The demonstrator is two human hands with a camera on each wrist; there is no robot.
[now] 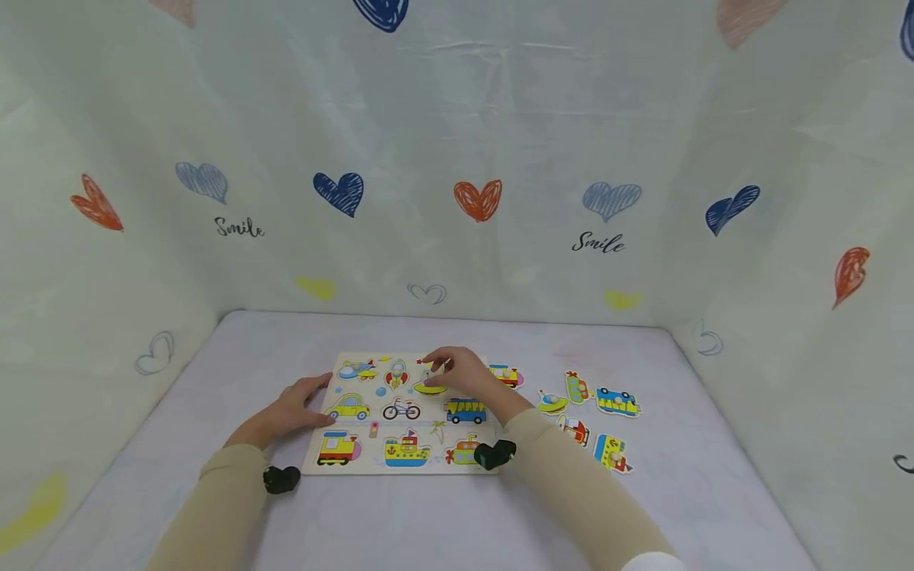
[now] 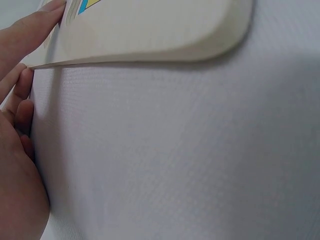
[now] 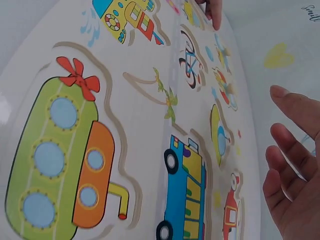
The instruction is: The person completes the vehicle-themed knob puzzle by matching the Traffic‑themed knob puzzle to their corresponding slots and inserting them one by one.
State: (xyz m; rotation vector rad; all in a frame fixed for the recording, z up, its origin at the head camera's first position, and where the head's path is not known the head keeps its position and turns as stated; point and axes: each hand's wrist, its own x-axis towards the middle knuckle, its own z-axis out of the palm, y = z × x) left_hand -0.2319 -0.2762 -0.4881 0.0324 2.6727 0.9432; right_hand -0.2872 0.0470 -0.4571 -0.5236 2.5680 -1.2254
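Observation:
A pale wooden puzzle board (image 1: 367, 458) with vehicle pictures lies flat on the table. At its left edge, my left hand (image 1: 289, 406) grips the board; in the left wrist view the thumb (image 2: 30, 32) lies on top and the other fingers bend in at the edge. My right hand (image 1: 460, 373) hovers over the upper right part, close to the flying saucer picture (image 1: 430, 388). In the right wrist view its fingers (image 3: 287, 175) are loosely bent and apart from the thumb, with nothing between them. The bus picture (image 3: 185, 192) and submarine picture (image 3: 55, 160) show below.
Right of the board lie loose puzzle pieces: a train (image 1: 508, 376), a flying saucer (image 1: 552, 404), a submarine (image 1: 577, 387), a bus (image 1: 618, 402), a helicopter (image 1: 574, 431) and a ship (image 1: 612, 454). A white curtain (image 1: 428, 254) with printed hearts surrounds the table (image 1: 385, 523).

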